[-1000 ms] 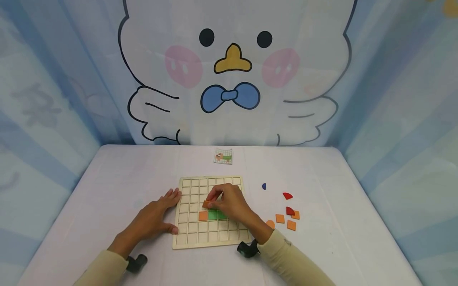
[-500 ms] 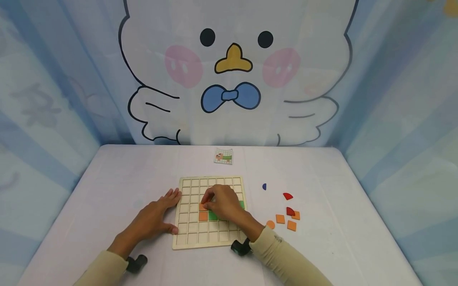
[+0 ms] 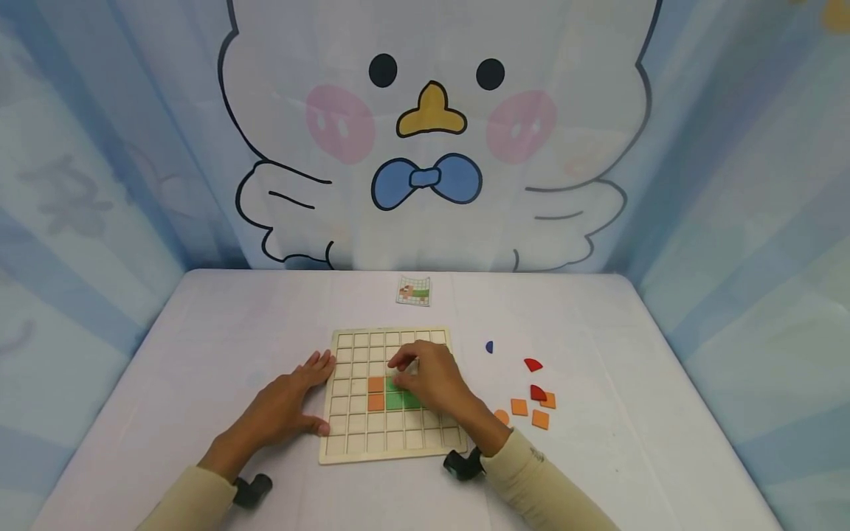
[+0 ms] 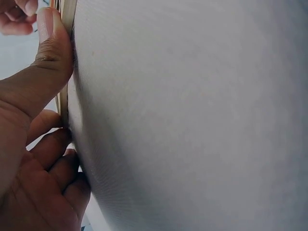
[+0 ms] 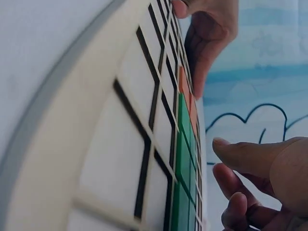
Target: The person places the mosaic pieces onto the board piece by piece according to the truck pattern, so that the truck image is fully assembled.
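A pale wooden grid board (image 3: 347, 442) lies on the table in the head view. Two orange square tiles (image 3: 375, 402), one behind the other, fill cells left of centre, with green tiles (image 3: 395, 401) directly right of them. My left hand (image 3: 282, 405) rests along the board's left edge, fingers stretched out and thumb touching the near part. Over the green tiles hovers my right hand (image 3: 432, 377), partly covering them. In the right wrist view the right hand's thumb and fingers (image 5: 240, 156) are parted, holding nothing, apart from the board.
Right of the board lie several loose orange squares (image 3: 541, 420), an orange disc (image 3: 502, 417), red quarter pieces (image 3: 533, 364) and a blue half disc (image 3: 489, 346). One red piece overlaps an orange square. A small picture card (image 3: 414, 291) lies behind the board.
The right hand set the orange tile into the cell behind the other orange one, let go of it and drew back to the right. The left hand stayed put.
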A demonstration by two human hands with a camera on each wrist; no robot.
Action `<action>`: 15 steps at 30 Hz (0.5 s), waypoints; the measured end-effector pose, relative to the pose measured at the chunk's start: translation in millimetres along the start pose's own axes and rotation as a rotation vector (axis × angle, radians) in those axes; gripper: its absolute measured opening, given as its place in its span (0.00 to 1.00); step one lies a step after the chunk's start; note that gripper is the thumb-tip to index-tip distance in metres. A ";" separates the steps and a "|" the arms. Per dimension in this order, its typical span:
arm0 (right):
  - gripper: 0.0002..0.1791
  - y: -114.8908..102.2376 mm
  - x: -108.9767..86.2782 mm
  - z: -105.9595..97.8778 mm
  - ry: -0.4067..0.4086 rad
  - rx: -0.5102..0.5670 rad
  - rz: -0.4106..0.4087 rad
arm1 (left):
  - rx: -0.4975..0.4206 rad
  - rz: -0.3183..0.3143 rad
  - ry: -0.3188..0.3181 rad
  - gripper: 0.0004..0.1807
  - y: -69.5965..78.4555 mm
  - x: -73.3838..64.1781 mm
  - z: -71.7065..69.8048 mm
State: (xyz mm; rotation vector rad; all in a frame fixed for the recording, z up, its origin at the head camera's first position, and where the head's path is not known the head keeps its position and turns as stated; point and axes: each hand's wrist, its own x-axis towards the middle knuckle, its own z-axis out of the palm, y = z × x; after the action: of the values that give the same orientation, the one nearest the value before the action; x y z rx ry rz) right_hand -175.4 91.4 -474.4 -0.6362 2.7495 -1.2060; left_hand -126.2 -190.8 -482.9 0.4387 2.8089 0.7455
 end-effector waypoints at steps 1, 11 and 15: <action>0.07 2.1 -1.9 -3.7 0.012 0.006 0.009 | 0.001 -0.001 0.000 0.67 0.0 -0.1 -0.2; 0.10 26.0 -25.5 -42.8 0.118 -0.006 0.183 | 0.000 0.007 0.005 0.66 0.7 -1.2 -1.6; 0.11 35.8 -38.1 -56.0 0.144 -0.041 0.267 | -0.004 0.010 0.005 0.66 -0.5 -0.7 -0.8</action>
State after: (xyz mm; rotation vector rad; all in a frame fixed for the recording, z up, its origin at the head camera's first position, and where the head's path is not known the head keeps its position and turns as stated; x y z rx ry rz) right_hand -165.6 166.8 -465.3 -0.1808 2.8642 -1.1792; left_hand -125.9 -191.9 -482.4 0.4517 2.8112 0.7548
